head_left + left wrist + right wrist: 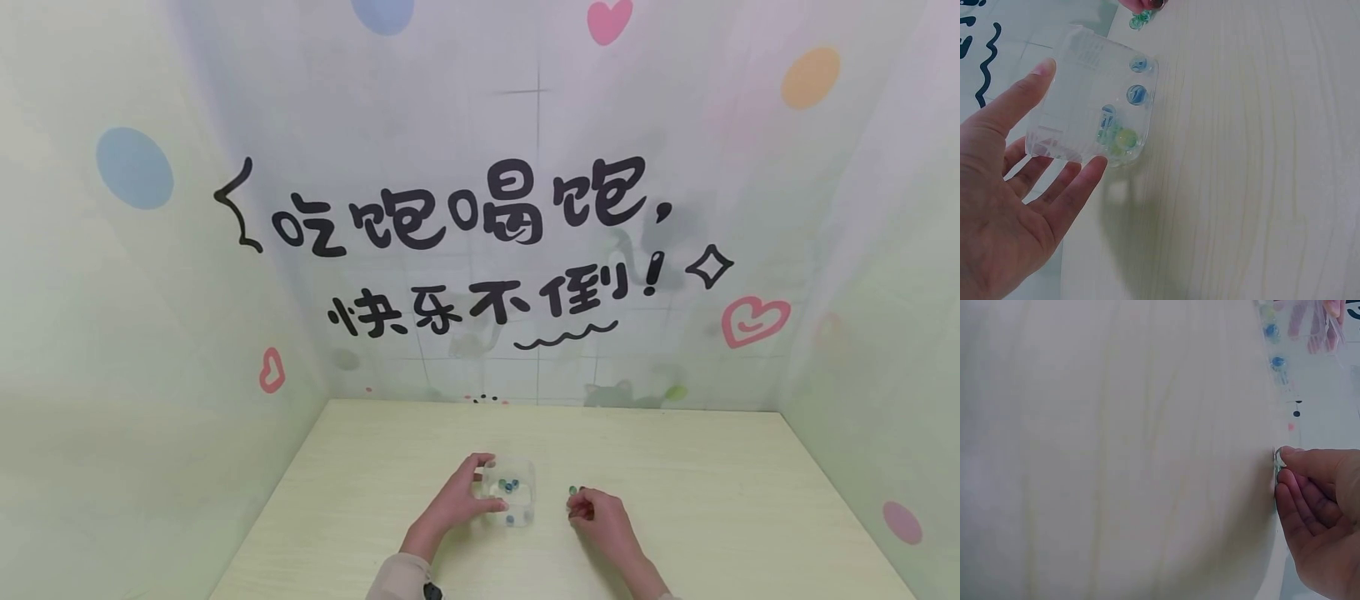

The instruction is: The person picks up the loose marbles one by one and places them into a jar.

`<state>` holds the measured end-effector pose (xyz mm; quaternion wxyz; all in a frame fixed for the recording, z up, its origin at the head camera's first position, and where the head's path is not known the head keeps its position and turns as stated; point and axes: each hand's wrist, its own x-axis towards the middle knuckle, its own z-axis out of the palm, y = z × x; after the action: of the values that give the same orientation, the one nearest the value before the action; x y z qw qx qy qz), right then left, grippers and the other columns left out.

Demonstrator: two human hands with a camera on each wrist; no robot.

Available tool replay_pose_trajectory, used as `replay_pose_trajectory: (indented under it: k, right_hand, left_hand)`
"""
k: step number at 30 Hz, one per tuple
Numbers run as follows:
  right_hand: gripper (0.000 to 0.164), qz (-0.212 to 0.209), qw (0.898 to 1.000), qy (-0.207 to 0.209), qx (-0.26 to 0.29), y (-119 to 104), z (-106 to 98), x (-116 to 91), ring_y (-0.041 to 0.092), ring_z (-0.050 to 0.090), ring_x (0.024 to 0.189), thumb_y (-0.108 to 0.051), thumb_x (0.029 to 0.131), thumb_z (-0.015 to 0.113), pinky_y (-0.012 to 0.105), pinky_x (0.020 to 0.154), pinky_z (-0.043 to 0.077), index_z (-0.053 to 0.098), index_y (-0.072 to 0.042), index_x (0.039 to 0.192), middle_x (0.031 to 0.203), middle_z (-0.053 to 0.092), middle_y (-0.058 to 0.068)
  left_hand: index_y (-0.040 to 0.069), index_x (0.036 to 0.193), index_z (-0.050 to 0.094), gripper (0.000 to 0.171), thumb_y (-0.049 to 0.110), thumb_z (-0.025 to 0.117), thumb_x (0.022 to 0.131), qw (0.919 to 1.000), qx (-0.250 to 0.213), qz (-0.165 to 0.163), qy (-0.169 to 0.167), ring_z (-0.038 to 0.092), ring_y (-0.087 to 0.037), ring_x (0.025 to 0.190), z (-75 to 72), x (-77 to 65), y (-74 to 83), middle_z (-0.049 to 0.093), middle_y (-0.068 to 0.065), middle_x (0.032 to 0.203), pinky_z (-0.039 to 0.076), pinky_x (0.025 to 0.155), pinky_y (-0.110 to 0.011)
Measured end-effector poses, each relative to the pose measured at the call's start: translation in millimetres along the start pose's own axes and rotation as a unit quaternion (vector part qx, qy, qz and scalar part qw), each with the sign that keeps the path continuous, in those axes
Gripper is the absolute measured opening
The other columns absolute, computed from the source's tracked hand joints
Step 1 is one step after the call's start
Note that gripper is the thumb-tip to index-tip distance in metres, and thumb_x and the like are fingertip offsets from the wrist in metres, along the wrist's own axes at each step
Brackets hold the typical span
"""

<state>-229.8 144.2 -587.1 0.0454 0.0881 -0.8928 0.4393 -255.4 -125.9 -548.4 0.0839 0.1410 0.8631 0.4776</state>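
A clear plastic box (pixel 517 504) stands on the table with several blue, green and yellowish glass marbles (pixel 1125 139) at its bottom. My left hand (pixel 459 497) grips it from the left side, thumb on one wall and fingers on another. To the right of the box, my right hand (pixel 600 518) is low at the tabletop. In the right wrist view its thumb and fingertips pinch a clear greenish marble (pixel 1279 456), partly hidden by them. Green marbles (pixel 1137 22) lie right at these fingertips.
The pale wood-grain table (pixel 697 467) carries the box and the loose marbles. Behind it rises a light printed wall covering (pixel 420 100) with black lettering, hearts and dots, and similar sheets close off the left and right sides.
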Motion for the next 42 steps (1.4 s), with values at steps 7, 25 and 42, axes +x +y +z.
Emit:
replay_pose_trajectory:
  k: [7, 25, 42]
  right_hand:
    - [0.020, -0.001, 1.000, -0.002, -0.005, -1, 0, 0, 0.003, 0.059, 0.070, 0.010, 0.075, 0.076, 0.015, 0.061, 0.052, 0.070, -0.004, 0.087, 0.080, 0.069, 0.000]
    - [0.018, -0.014, 1.000, 0.013, -0.012, -7, 1, 2, 0.000, 0.058, 0.069, 0.007, 0.076, 0.077, 0.015, 0.062, 0.053, 0.071, -0.006, 0.086, 0.080, 0.070, 0.000]
    - [0.018, -0.015, 0.999, 0.034, 0.006, -25, -2, 7, 0.006, 0.063, 0.075, 0.006, 0.078, 0.075, 0.016, 0.068, 0.056, 0.072, -0.007, 0.091, 0.084, 0.072, 0.000]
  left_hand:
    - [0.005, 0.146, 0.040, 0.079, 0.021, 0.083, 0.082, 1.0000, 0.005, -0.004, 0.003, 0.050, -0.043, 0.130, -0.1, 0.1, -0.2, 0.044, -0.020, 0.150, 0.047, 0.104, -0.061]
    - [0.008, 0.146, 0.041, 0.078, 0.020, 0.083, 0.081, 0.9999, -0.001, -0.011, 0.003, 0.049, -0.043, 0.131, -0.1, 0.5, 2.2, 0.044, -0.019, 0.151, 0.046, 0.105, -0.061]
    - [0.008, 0.146, 0.042, 0.078, 0.021, 0.084, 0.081, 0.9999, 0.001, -0.012, 0.003, 0.049, -0.043, 0.131, 0.6, 1.2, -0.7, 0.044, -0.018, 0.151, 0.046, 0.106, -0.061]
